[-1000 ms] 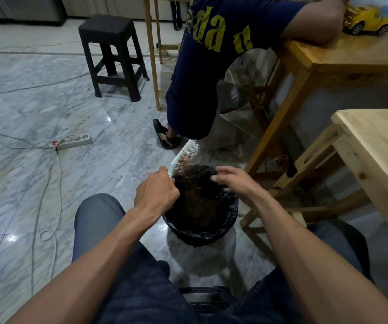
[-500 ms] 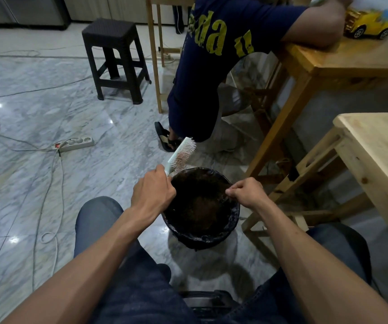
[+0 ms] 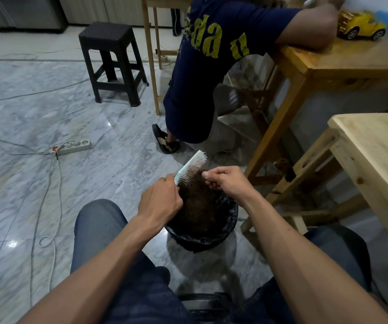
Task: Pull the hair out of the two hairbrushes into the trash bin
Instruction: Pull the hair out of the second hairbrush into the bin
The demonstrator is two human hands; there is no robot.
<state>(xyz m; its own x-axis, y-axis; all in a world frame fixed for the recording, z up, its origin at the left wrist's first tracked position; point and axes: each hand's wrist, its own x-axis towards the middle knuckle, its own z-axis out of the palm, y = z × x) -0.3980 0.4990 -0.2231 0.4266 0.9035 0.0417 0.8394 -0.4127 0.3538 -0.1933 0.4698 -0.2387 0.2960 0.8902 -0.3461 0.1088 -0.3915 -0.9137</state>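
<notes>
Head view, looking down past the seated person's knees to a marble floor (image 3: 48,118). Left hand (image 3: 161,202): closed in a fist around the handle of a pale hairbrush (image 3: 191,168), which tilts up and away with its bristle face turned toward the right hand. Right hand (image 3: 225,180): fingers curled inward, fingertips pinched on a tuft of dark brown hair (image 3: 200,181) at the lower part of the bristles; thumb and forefinger meet beside the brush head. Both hands are held directly over a round trash bin (image 3: 231,220) lined with a black bag; the bin stands on the floor between the person's knees and is heaped with brown hair that reaches up to the brush. Only one hairbrush is visible.

Beyond the bin, a second person in a dark blue shirt (image 3: 214,43) with yellow lettering leans an arm on a varnished wooden surface (image 3: 342,57) at upper right; a yellow toy truck (image 3: 361,25) rests near that surface's far edge. A paler wooden surface (image 3: 380,148) occupies the right edge of the view. A black plastic stool (image 3: 111,59) stands on the floor at upper left, well apart from the bin, and a white power strip (image 3: 74,146) with trailing cords lies on the floor to the left.
</notes>
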